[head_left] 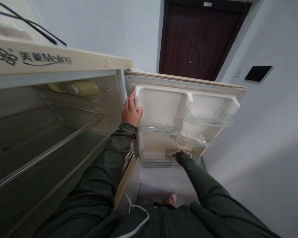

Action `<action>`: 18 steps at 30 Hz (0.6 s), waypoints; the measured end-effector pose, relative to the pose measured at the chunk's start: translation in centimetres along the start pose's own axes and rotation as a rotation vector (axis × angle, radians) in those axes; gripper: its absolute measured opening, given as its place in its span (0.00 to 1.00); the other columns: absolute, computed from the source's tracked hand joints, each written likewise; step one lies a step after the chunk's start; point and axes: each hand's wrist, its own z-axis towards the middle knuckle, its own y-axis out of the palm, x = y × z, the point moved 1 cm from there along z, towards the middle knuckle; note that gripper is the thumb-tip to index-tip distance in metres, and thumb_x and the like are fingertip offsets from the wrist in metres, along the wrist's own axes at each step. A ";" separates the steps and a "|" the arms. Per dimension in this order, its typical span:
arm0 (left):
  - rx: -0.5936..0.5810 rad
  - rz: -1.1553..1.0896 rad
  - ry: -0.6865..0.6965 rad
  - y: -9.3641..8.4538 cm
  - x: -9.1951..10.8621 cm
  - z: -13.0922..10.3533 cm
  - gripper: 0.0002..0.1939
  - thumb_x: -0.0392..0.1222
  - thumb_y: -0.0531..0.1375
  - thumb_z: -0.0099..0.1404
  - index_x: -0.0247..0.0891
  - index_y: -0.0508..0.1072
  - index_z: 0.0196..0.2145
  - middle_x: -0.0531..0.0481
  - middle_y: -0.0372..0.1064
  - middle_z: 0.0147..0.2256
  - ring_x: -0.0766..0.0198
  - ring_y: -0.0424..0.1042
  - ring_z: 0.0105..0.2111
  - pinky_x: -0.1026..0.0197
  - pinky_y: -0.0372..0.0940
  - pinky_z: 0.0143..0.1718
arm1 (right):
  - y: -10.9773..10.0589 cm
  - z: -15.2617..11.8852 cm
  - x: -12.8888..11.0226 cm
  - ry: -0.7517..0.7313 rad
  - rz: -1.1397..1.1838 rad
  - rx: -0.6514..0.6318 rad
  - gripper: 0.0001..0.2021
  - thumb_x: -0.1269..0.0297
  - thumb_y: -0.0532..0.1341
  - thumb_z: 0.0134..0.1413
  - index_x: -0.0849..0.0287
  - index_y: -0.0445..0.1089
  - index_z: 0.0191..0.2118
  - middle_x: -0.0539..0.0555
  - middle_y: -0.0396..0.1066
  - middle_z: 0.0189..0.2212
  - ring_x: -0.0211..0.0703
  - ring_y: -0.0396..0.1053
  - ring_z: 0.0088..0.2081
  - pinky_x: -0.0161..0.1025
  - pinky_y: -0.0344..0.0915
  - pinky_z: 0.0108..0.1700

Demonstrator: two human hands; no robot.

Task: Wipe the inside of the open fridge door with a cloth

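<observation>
My left hand (131, 113) grips the inner left edge of the open fridge door (164, 99), near its upper shelf. My right hand is hidden past my dark green sleeve (188, 163), low on the door. At the end of that sleeve a pale cloth (174, 153) presses against the door's inner wall, just above the bottom door shelf (151, 162). Whether the right hand grips the cloth cannot be seen directly.
The cream fridge (64, 61) stands at the left, its inside bare, with wire shelves (52, 148) and a yellowish lamp housing (76, 88). Clear door bins (208, 119) hang at the right. A dark wooden door (196, 36) is behind. My foot (171, 199) is on the floor.
</observation>
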 end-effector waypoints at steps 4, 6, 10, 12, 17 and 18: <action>0.002 0.002 0.004 0.1 -0.1 0.0 0.37 0.39 0.54 0.56 0.28 0.58 0.64 0.33 0.60 0.62 0.50 0.62 0.62 0.50 0.55 0.66 | 10.0 -2.5 1.6 -0.134 -0.436 -0.360 0.04 0.66 0.65 0.44 0.56 0.75 0.31 0.53 0.76 0.30 0.45 0.73 0.37 0.50 0.70 0.53; 0.002 0.002 0.009 0.1 -0.2 0.0 0.37 0.39 0.54 0.56 0.27 0.58 0.64 0.33 0.60 0.62 0.50 0.62 0.62 0.50 0.55 0.67 | 14.6 -4.4 2.1 -0.391 -0.759 -0.535 0.09 0.68 0.62 0.51 0.60 0.77 0.38 0.59 0.77 0.34 0.47 0.73 0.39 0.47 0.70 0.49; -0.014 -0.006 0.005 0.0 -0.3 0.1 0.38 0.38 0.55 0.56 0.26 0.57 0.64 0.32 0.59 0.63 0.49 0.60 0.64 0.49 0.53 0.68 | 17.4 -7.6 3.3 -0.772 -1.004 -0.709 0.11 0.69 0.58 0.60 0.57 0.79 0.41 0.64 0.76 0.42 0.52 0.70 0.44 0.50 0.69 0.45; -0.019 -0.007 -0.005 -0.1 -0.3 0.1 0.38 0.38 0.55 0.56 0.28 0.57 0.65 0.33 0.60 0.63 0.49 0.60 0.64 0.49 0.53 0.68 | 16.1 -8.5 4.4 -0.961 -1.068 -0.838 0.11 0.69 0.58 0.61 0.56 0.79 0.35 0.61 0.76 0.42 0.50 0.70 0.43 0.49 0.70 0.43; -0.012 -0.007 -0.003 -0.3 -0.4 0.0 0.38 0.39 0.55 0.56 0.30 0.58 0.65 0.36 0.60 0.64 0.51 0.61 0.63 0.51 0.54 0.67 | 11.4 -8.7 8.3 -0.826 -1.135 -0.854 0.08 0.77 0.64 0.50 0.58 0.77 0.27 0.57 0.77 0.33 0.50 0.73 0.43 0.56 0.71 0.51; -0.007 -0.007 0.002 -0.3 -0.4 0.0 0.38 0.39 0.55 0.56 0.31 0.58 0.65 0.36 0.60 0.63 0.51 0.61 0.63 0.50 0.55 0.67 | 10.6 -8.8 8.9 -0.783 -1.148 -0.806 0.08 0.78 0.65 0.48 0.57 0.77 0.28 0.56 0.78 0.34 0.52 0.73 0.46 0.57 0.70 0.54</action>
